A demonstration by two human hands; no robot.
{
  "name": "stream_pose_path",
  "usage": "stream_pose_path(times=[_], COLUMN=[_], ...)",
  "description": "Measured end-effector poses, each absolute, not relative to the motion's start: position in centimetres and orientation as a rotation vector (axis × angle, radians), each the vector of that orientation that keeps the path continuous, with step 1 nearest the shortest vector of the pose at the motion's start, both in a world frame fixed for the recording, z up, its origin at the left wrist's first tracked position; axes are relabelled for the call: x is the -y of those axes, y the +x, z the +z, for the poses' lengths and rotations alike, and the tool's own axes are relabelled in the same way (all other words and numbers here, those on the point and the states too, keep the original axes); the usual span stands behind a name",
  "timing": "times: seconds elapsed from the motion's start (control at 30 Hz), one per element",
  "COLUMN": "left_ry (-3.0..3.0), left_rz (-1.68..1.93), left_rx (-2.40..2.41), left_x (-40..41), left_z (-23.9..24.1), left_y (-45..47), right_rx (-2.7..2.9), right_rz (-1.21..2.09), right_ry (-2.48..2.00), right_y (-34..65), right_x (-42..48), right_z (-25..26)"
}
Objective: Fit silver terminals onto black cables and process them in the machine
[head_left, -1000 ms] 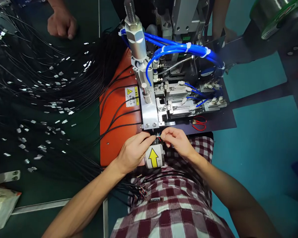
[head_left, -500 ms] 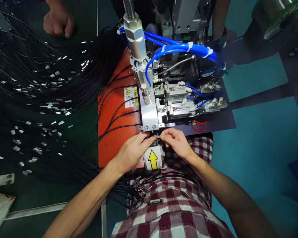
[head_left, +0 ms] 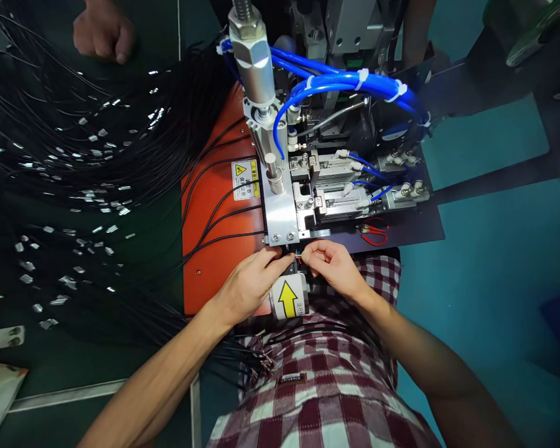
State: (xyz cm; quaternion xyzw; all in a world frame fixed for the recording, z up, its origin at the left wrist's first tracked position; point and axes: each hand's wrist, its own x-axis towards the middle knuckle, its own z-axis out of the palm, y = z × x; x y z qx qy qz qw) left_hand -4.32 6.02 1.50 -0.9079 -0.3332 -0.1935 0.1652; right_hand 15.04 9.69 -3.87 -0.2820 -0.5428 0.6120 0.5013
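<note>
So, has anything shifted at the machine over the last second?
Barely. The left hand edged its fingertips slightly up toward the machine's metal plate. Both it and the right hand still pinch the cable end with coloured wires. The red-handled snips and black cable bundle lie unchanged.

The thin wire ends (head_left: 299,257) between the left hand (head_left: 249,283) and the right hand (head_left: 335,266) are too small to count. At the top edge, another person's hand (head_left: 101,34) is cut off. The warning label (head_left: 246,179) text is unreadable.
</note>
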Motion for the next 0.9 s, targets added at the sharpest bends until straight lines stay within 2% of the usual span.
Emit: stream_pose_path(times=[0.57,0.9], left_ry=[-2.547,-2.531], left_rz=[-0.549,-0.526], left_rx=[0.929,0.893], left_x=[-6.02,-5.95], left_z=[1.53,1.68], left_y=[-4.08,-3.95], right_rx=[1.201,1.253], right_rz=[1.619,1.519], right_ry=[-0.647,-0.710], right_y=[14.59,14.54], right_x=[-10.01,-9.80], right_z=[-4.13,-4.21])
